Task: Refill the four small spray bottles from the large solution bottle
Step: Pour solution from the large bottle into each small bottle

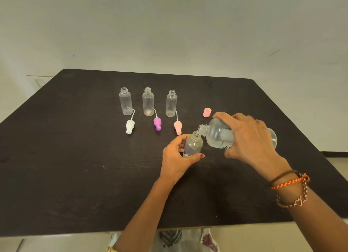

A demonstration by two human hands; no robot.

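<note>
My right hand (pixel 250 136) wraps the tilted large solution bottle (pixel 220 136), its mouth just over the small spray bottle (pixel 193 145) that my left hand (pixel 176 157) pinches upright on the table (pixel 75 176). Both look like light, thin, slick plastic, so I'd grip mid-body and squeeze gently.
</note>
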